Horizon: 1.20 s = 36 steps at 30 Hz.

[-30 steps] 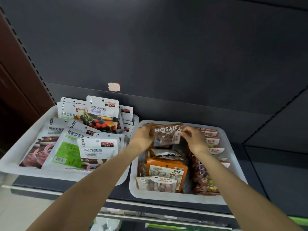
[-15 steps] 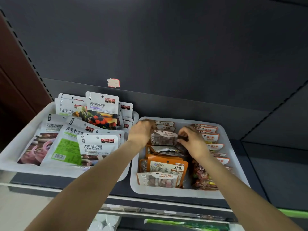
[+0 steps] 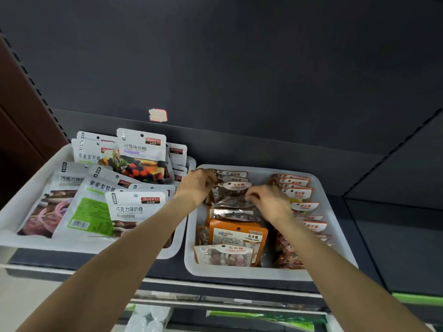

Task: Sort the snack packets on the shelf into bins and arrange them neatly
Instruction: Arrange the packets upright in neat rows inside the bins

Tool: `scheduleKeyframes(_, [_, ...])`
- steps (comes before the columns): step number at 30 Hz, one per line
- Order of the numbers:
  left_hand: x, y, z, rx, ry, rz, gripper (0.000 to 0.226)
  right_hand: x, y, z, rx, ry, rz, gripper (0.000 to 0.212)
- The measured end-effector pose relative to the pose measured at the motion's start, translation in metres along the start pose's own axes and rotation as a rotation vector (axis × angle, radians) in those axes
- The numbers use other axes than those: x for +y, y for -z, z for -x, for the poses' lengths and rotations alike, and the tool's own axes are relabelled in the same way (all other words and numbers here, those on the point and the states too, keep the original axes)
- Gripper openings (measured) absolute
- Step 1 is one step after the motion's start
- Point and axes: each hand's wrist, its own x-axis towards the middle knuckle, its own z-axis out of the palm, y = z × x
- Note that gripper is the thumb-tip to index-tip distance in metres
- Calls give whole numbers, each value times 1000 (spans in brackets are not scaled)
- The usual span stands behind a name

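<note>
From the head camera, both forearms reach up and forward into the right-hand white bin [image 3: 335, 212], a shallow moulded plastic tray with rounded corners and a smooth matte rim, sitting on a dark shelf [image 3: 395, 248] at about 4 o'clock from the frame's centre. The stone candy packet [image 3: 231, 196] lies in the bin's left column toward the back, at roughly 6 o'clock of the frame: a flat, glossy pouch with a clear crinkled window showing brown and pale lumps, an orange-edged white label reading STONE CANDY, and part of the word MOSAIC down its left side. The left hand [image 3: 196, 185] has its fingers curled over the packet's upper left corner, pinching it; the right hand [image 3: 271, 200] curls thumb and fingertips onto the right edge, pinching there too. More packets of the same kind stand behind it at 12 o'clock, and in front at 6 o'clock lie further shiny pouches, among them an orange packet [image 3: 239, 236] with a hang hole and printed back. At 3 o'clock from the hands, a row of overlapping orange-topped sugar packets [image 3: 299, 194] fills the bin's right column. At 9 o'clock sits the left white bin [image 3: 36, 188], of the same plastic, holding larger white matte pouches [image 3: 134, 207] with red brand tags, loosely stacked and tilted. A small torn red-edged sticker [image 3: 158, 115] clings to the dark back panel at 12 o'clock.
</note>
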Motion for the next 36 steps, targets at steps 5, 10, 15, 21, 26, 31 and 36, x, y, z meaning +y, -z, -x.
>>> scheduleKeyframes(5, [-2, 6, 9, 25, -45, 115, 24, 13, 0, -10, 118, -168, -467, 13])
scheduleKeyframes(10, [-5, 9, 8, -62, -29, -22, 28, 14, -16, -10, 74, -240, -621, 11])
scheduleKeyframes(15, [5, 12, 4, -1, -4, -70, 12, 9, -16, -7, 83, -210, -493, 16])
scheduleKeyframes(21, [25, 22, -3, 131, -259, 7, 10, -2, 3, -9, 51, -53, -369, 26])
scheduleKeyframes(26, [33, 4, 0, 19, -224, 48, 14, -7, -7, -8, 106, -73, -185, 25])
scheduleKeyframes(31, [22, 5, 8, -139, -109, 34, 33, -4, -9, -11, 142, 1, -27, 21])
scheduleKeyframes(36, [13, 4, 14, -233, -76, -406, 40, 5, -11, -14, 145, -189, -65, 11])
